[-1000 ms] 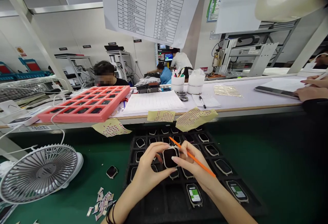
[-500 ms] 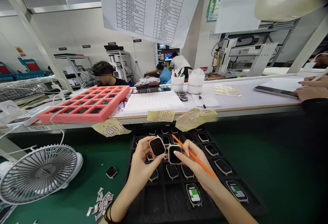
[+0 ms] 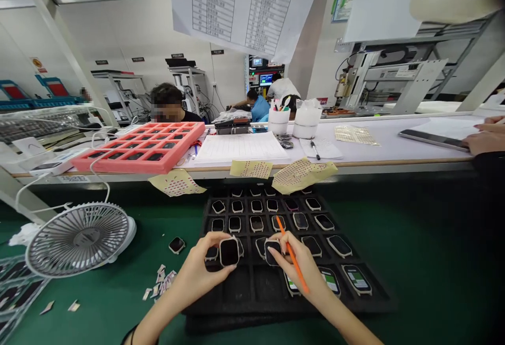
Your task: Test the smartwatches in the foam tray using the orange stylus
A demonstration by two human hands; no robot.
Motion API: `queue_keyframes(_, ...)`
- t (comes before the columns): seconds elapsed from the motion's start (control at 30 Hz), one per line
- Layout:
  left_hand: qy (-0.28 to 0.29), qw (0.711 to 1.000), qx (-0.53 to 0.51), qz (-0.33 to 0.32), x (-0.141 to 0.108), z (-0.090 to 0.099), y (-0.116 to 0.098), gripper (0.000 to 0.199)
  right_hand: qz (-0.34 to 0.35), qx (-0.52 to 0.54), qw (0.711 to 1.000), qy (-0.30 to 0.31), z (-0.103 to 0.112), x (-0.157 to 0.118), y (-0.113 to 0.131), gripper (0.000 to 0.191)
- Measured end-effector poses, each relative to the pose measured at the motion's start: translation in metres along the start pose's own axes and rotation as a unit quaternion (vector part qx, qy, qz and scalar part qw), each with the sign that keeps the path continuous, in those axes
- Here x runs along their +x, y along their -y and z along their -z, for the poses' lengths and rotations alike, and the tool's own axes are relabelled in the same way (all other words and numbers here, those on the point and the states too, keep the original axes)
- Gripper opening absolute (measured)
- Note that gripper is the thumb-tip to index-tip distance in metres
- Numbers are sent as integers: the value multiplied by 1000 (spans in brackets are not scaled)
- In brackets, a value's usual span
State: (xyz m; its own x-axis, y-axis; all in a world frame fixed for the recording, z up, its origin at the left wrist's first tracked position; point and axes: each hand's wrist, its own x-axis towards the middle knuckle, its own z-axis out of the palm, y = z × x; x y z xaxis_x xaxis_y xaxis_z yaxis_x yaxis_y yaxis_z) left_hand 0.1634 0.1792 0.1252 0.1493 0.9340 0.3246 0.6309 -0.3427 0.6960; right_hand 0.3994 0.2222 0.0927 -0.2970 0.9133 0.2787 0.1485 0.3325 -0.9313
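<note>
My left hand (image 3: 211, 262) pinches a square smartwatch body (image 3: 229, 252) by its edges, its dark screen facing up. My right hand (image 3: 296, 255) has its fingers closed on a second smartwatch body (image 3: 273, 253), and an orange stick (image 3: 292, 254) is also held in that hand, slanting across the fingers. Both hands are over a black compartmented tray (image 3: 268, 285) holding many similar watch bodies. Some near the right front, such as a lit watch (image 3: 356, 278), show green and white screens. One dark watch (image 3: 177, 245) lies on the green mat left of the tray.
A white fan (image 3: 81, 240) stands at left, with small paper slips (image 3: 164, 282) on the mat nearby. On the shelf are a pink foam tray (image 3: 142, 150), paper sheets (image 3: 240, 148) and white cups (image 3: 278, 122). Yellow stickers (image 3: 303, 175) hang off its edge. Another person's hand (image 3: 489, 137) is at right.
My hands have moved apart, the left going left and both lower, each still with its watch. The view has shifted slightly, and more of the tray's middle shows.
</note>
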Motion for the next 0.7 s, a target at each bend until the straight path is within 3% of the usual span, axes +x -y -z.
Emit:
queue_keyframes(0.07,43,997,63,18,-22,6,13,39,-10,-29,999,26,-8,-13,-11,36)
queue_keyframes(0.17,62,991,119,27,-47,10,28,38,-8,-41,998,56,-23,-26,-17,34)
queue_keyframes(0.3,59,986,154,10,-64,8,40,27,58,-61,996,23,-41,-30,-10,30)
queue_keyframes(0.43,60,984,167,-10,-67,6,44,29,104,-61,993,-16,-61,-29,-3,29)
queue_keyframes(0.53,61,981,183,-35,-62,6,43,25,112,-78,991,-6,-81,-29,-6,28)
queue_keyframes(0.63,19,976,209,-64,-51,5,37,20,115,-167,979,13,-96,-29,-12,24)
queue_keyframes(0.7,-14,972,218,-85,-43,3,30,17,130,-206,970,10,-94,-30,-13,24)
